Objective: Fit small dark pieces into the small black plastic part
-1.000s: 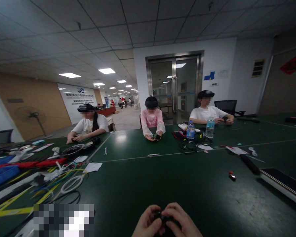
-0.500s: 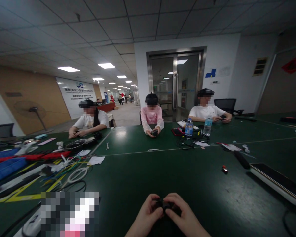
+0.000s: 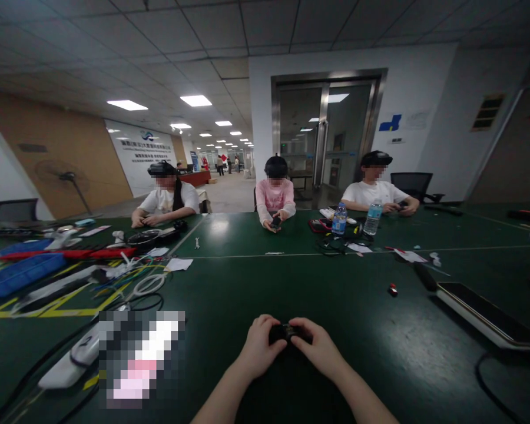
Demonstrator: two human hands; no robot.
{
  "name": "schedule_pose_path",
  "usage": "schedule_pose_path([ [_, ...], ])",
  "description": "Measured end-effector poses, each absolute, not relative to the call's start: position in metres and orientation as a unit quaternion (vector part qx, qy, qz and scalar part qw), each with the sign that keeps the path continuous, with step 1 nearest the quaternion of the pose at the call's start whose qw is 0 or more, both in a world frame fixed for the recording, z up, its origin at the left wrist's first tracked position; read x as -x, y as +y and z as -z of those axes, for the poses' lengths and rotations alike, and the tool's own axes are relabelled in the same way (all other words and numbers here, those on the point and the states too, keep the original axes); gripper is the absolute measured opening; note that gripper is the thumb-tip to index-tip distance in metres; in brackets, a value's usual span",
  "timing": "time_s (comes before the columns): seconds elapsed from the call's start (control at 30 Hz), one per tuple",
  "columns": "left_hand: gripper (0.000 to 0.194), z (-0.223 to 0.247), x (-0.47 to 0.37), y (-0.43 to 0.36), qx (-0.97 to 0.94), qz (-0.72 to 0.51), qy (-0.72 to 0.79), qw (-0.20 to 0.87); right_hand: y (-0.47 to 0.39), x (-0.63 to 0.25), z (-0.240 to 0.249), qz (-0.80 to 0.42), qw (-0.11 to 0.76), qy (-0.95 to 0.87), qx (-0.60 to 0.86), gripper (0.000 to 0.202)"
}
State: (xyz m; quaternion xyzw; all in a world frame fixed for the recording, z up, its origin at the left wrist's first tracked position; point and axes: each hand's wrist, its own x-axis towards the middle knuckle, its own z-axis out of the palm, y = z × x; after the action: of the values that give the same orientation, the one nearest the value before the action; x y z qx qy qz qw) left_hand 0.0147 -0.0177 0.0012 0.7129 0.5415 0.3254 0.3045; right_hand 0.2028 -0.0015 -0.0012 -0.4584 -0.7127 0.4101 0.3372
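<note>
Both of my hands meet over the near part of the dark green table (image 3: 229, 294). Between them is a small black object (image 3: 286, 333), its kind too dark and covered to make out. My left hand (image 3: 261, 344) grips its left end, with the thumb on the near side and the fingers curled over the far side. On the right end, my right hand (image 3: 315, 344) pinches it the same way, thumb close to the other thumb. A small red-and-black piece (image 3: 393, 289) lies apart on the table to the right.
Left of my hands lie a white power strip (image 3: 68, 365), coiled cables (image 3: 150, 285) and blue trays (image 3: 26, 275). A thick tablet-like device (image 3: 486, 312) rests at right. Two bottles (image 3: 373, 218) stand farther back. Across the table sit several people, one in pink (image 3: 275, 197) holding a dark object.
The camera view has tilted down, so the table and my hands appear higher. My hands still grip the black object, which shows more level now. The person in pink has tilted their object.
</note>
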Motion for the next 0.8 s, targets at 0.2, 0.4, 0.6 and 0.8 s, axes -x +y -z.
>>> schedule_pose_path([
  [0.2,0.033,0.005,-0.012,-0.022,-0.744,-0.307,0.527,0.273,-0.008,-0.208,-0.004,-0.369,0.297,-0.756,0.452,0.025],
  [0.4,0.040,0.009,-0.011,-0.026,-0.742,-0.318,0.521,0.278,-0.010,-0.213,0.002,-0.345,0.276,-0.771,0.459,0.031],
  [0.6,0.038,0.005,-0.012,-0.028,-0.745,-0.311,0.520,0.280,-0.009,-0.211,0.003,-0.327,0.264,-0.779,0.466,0.032],
  [0.8,0.037,0.003,-0.012,-0.028,-0.757,-0.299,0.512,0.273,-0.007,-0.211,0.000,-0.319,0.249,-0.790,0.460,0.023],
])
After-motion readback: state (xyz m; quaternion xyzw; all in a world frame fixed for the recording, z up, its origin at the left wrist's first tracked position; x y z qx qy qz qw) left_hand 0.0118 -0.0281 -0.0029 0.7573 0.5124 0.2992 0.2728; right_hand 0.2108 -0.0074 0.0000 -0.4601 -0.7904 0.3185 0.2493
